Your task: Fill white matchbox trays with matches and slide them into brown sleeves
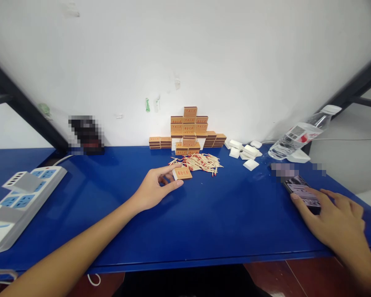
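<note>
White wall (235, 49) behind, blue table (204, 222) in front. The power strip (21, 202) on the left runs off frame, and something dark by the wall is blurred out. My right hand (336, 222) covers the near end of a phone (301, 189); gripping or just resting, can't tell. My left hand (154, 187) pinches a matchbox (182, 173) on the table, just beside the loose matches (204, 162).

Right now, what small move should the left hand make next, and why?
Probably lift the matchbox clear of the table: the left hand pinches it beside the loose matches, while the right hand rests on the phone.
</note>
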Motion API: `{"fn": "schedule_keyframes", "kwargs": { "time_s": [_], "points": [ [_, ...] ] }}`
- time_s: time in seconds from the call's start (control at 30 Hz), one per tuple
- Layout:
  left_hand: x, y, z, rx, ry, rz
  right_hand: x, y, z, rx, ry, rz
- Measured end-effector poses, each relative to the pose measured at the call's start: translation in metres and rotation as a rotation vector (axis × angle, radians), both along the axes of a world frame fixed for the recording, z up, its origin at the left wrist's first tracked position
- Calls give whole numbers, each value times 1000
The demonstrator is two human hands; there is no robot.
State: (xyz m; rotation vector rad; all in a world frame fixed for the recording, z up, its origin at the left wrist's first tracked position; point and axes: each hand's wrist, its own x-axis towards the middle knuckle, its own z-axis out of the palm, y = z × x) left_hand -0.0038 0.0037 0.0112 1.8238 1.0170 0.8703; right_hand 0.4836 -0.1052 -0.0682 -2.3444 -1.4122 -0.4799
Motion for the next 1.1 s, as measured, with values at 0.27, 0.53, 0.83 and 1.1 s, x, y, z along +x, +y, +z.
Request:
{"fn": "schedule_keyframes", "kwargs": {
  "time_s": [0.27,0.53,0.83,1.1],
  "points": [
    [-1,1,-2,-11,-19,-1,-10,0,11,-47,76,-38],
    [0,1,-2,-2,-13,6,-27,1,25,-57,176,-112],
    [0,2,-4,11,-16,8,-38,-1,37,-84,201,-187],
    [-2,3,-5,-5,-8,12,-26,0,32,-129,223,-162]
  ]
}}
